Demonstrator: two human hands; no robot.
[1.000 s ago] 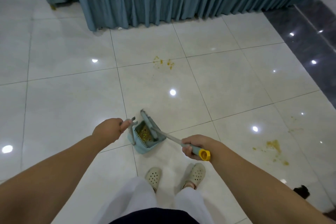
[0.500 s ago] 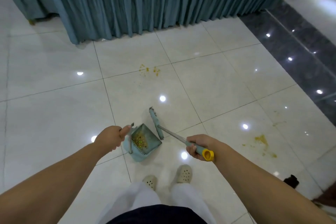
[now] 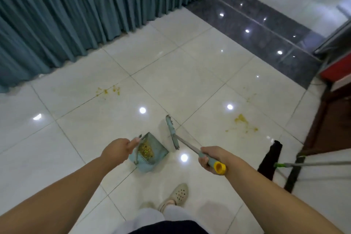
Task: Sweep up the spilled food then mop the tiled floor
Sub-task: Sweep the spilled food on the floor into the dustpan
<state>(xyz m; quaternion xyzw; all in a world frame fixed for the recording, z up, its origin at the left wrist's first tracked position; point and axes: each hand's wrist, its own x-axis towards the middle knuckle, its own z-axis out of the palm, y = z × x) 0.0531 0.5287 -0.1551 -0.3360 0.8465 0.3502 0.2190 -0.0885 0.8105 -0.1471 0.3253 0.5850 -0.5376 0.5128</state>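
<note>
- From my head camera, my left hand (image 3: 118,149) is curled round the upright handle of the dustpan (image 3: 150,155), thumb pointing toward the pan.
- The dustpan is pale blue and sits low over the white tiled floor (image 3: 199,66), just ahead of my feet; I cannot tell whether it touches the tile. Yellow food bits lie inside it, near its comb edge.
- My right hand (image 3: 211,157) grips the broom (image 3: 171,132) at its grey handle, just below the yellow end cap (image 3: 220,167). The broom head is just right of the dustpan, apart from it, with its bristle side facing the pan.
- Spilled food (image 3: 242,121) stains the tile to the right of the broom head, a yellow smear with scattered specks.
- A second patch of crumbs (image 3: 106,91) lies further ahead on the left, near the curtain.
- The teal pleated curtain (image 3: 85,11) hangs down to the floor across the far left.
- A dark grey strip of floor (image 3: 266,36) runs diagonally beyond the white tiles on the right.
- A mop (image 3: 284,165) with a green joint lies at the right edge, its dark head on the tile, near a dark wooden piece of furniture (image 3: 332,119).
- One beige clog (image 3: 177,194) shows below the dustpan.
</note>
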